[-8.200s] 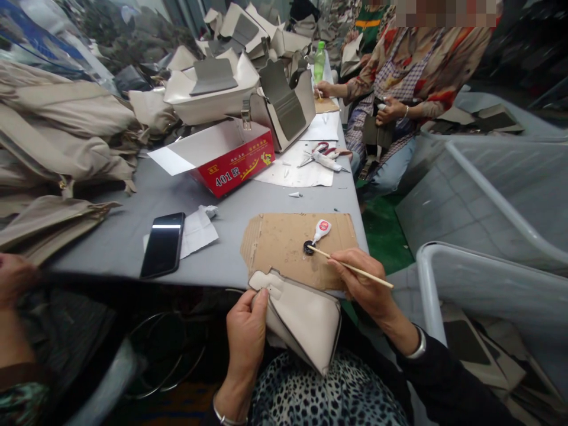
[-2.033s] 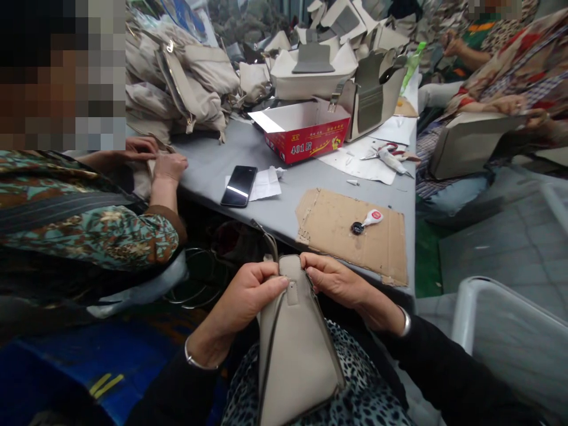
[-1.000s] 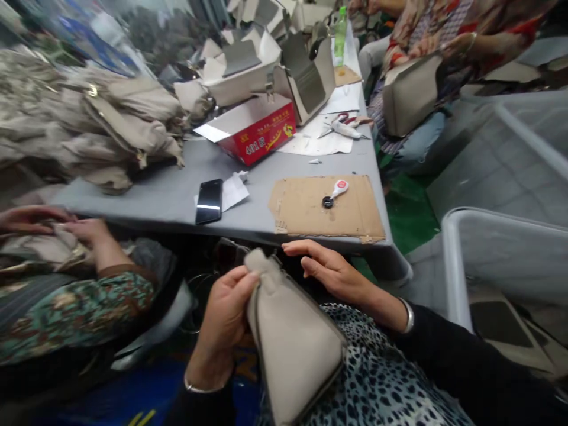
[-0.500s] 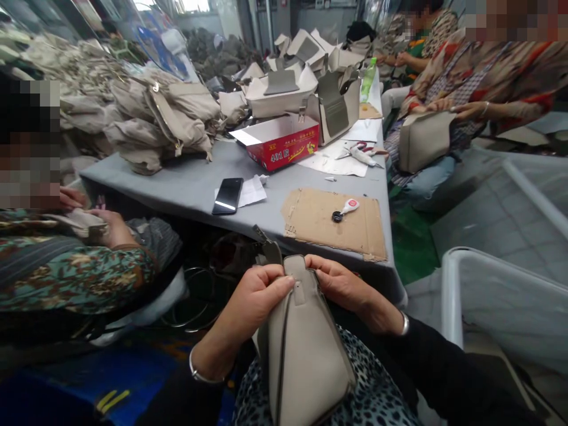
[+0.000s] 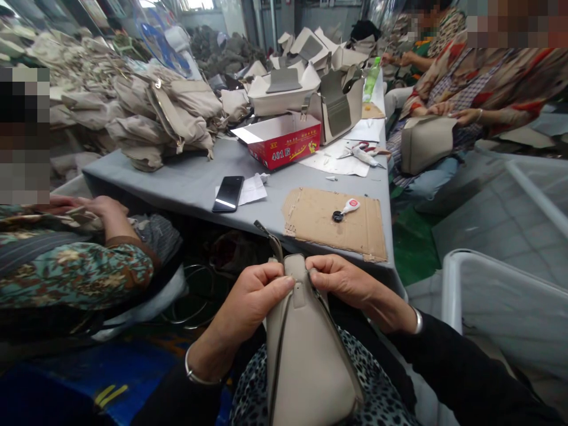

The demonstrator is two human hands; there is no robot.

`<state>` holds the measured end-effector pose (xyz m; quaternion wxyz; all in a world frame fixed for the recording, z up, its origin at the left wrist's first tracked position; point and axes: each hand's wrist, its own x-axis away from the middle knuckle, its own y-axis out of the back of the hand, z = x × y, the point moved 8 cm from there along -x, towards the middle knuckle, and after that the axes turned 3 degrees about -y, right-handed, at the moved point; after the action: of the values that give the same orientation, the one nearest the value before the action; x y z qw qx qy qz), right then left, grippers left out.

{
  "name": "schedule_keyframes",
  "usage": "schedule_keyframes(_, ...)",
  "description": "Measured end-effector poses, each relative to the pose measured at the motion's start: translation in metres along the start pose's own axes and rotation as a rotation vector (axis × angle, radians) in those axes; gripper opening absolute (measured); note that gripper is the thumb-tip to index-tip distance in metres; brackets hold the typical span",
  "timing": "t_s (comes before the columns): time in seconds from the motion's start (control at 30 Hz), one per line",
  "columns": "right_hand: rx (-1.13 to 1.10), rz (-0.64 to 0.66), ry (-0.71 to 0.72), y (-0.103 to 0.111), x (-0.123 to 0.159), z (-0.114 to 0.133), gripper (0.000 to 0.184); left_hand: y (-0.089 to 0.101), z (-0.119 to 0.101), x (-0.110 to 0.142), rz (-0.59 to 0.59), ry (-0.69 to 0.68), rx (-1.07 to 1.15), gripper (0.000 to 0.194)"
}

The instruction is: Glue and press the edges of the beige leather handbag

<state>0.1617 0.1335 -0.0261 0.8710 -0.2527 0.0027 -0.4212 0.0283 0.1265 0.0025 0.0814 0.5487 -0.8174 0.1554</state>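
**Two hands pinching the top of the bag**

Both of our hands are closing on the pale grey leather handbag (image 5: 306,361), which is standing upright on our lap, just in front of the near edge of the grey worktop (image 5: 186,183). Our left hand (image 5: 255,296) is clamped on the bag's top corner from the left, thumb pressing by the small tab, and our right hand (image 5: 339,281) is pinching the same top from the right. A second ago the right hand was lifted off and open; now it is back on the bag, so we are judging that the freshly worked tab is being pressed down, not coated again.

We are leaving the small white glue bottle with the red label (image 5: 350,206) lying beside its black cap (image 5: 337,216) on the brown cardboard sheet (image 5: 319,228), well apart from our hands. Farther along, the black smartphone (image 5: 228,193) is lying flat, and the red cardboard box (image 5: 284,142) is standing open. At our left, a co-worker's hand (image 5: 104,207) is resting on another piece.
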Motion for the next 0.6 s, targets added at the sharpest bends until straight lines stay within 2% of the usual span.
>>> schedule_keyframes(0.23,0.063,0.028,-0.018,0.001,-0.002,0.012,0.046,-0.002,0.0,-0.003,0.041,0.017,0.035,0.033)
schedule_keyframes(0.37,0.078,0.068,-0.075,-0.003,-0.001,0.016,0.043,-0.003,0.001,-0.003,0.062,0.024,0.029,0.034)
schedule_keyframes(0.6,0.183,0.08,-0.132,0.001,-0.002,0.02,0.046,-0.005,-0.001,-0.006,0.082,0.001,-0.001,0.032)
